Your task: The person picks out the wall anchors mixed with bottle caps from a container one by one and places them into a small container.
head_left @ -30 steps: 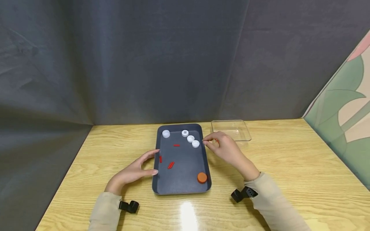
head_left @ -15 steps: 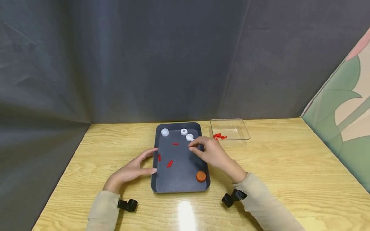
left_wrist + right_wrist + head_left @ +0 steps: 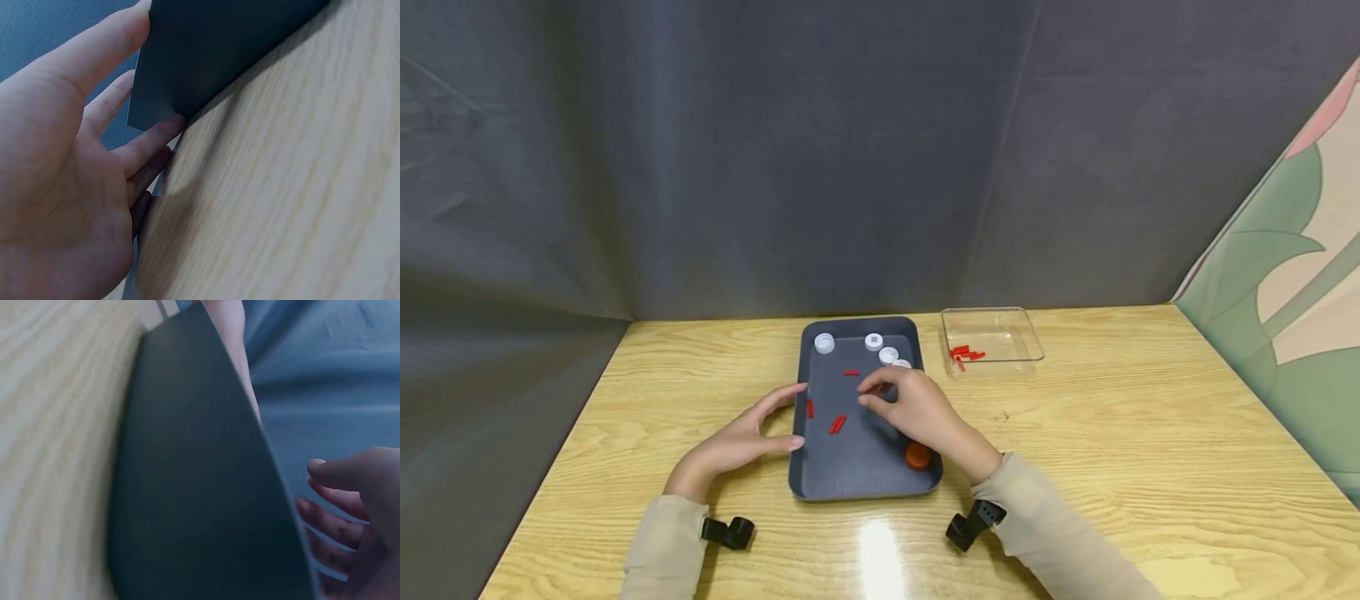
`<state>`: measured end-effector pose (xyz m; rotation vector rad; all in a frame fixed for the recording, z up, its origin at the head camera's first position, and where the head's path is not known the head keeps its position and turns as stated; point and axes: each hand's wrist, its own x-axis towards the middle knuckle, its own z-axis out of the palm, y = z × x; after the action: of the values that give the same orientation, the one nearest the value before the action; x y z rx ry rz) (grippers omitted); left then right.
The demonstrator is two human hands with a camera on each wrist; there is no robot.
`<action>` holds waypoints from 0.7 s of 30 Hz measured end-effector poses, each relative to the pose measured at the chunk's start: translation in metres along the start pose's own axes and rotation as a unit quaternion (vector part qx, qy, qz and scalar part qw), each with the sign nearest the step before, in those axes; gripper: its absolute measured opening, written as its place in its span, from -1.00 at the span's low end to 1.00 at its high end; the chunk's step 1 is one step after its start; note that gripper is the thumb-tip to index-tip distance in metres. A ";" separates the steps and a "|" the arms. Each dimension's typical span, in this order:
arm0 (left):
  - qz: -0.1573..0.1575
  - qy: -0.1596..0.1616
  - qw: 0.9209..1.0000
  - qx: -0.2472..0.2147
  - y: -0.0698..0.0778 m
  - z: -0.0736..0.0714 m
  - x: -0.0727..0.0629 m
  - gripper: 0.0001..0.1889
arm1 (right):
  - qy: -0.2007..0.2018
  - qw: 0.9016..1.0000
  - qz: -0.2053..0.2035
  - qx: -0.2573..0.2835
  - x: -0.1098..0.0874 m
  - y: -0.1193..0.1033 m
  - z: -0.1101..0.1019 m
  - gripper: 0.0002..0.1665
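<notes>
Left hand point(image 3: 737, 442) with thumb and fingers spread well apart, the tips touching the left wall of a dark grey, shallow rectangular tray point(image 3: 859, 471). Right hand point(image 3: 928, 412) above the tray floor, its thumb and index fingertips close together but separated by a slim gap, with the remaining fingers loosely bent; nothing shows between them. Four thin red sticks lie in the tray: a crosswise stick point(image 3: 852, 372) just beyond the right fingertips, an upright stick point(image 3: 810, 409) along the left wall, and a slanted side-by-side pair point(image 3: 837, 425) between the hands. One round white cap point(image 3: 824, 343) occupies the far left corner; three further white caps point(image 3: 888, 356) line the far right, the nearest partly hidden by the right hand. A round orange cap point(image 3: 917, 456) sits near the right wall, beside the right wrist. A strip of wood-grained desk point(image 3: 1120, 400) separates the tray's right edge from a clear plastic box point(image 3: 1009, 340) containing red sticks point(image 3: 966, 352). The desk's far edge meets a dark grey cloth point(image 3: 820, 167).
</notes>
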<state>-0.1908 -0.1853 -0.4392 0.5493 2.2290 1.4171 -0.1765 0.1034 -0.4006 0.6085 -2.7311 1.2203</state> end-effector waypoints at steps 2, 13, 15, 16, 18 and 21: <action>-0.002 -0.001 1.000 -0.002 0.000 0.000 0.000 -0.16 | -0.007 1.000 0.006 -0.005 0.001 -0.002 0.005 -0.85; 0.004 -0.004 1.000 -0.005 0.001 0.000 -0.001 -0.17 | -0.036 0.999 0.017 -0.021 0.007 -0.006 0.025 -0.84; 0.005 -0.004 1.000 -0.005 0.001 0.000 -0.001 -0.18 | -0.043 0.998 0.019 -0.028 0.008 -0.004 0.028 -0.84; 0.005 -0.003 1.000 -0.004 0.001 0.000 -0.001 -0.18 | -0.047 0.998 0.020 -0.031 0.009 -0.003 0.029 -0.83; 0.005 -0.001 1.000 -0.005 0.001 0.000 -0.001 -0.19 | -0.054 0.998 0.022 -0.034 0.009 -0.002 0.032 -0.82; 0.002 0.000 1.000 -0.002 0.000 0.000 -0.001 -0.19 | -0.059 0.997 0.021 -0.037 0.010 0.000 0.035 -0.81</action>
<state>-0.1898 -0.1859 -0.4393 0.5518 2.2258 1.4242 -0.1825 0.0742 -0.4219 0.6392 -2.8850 1.1208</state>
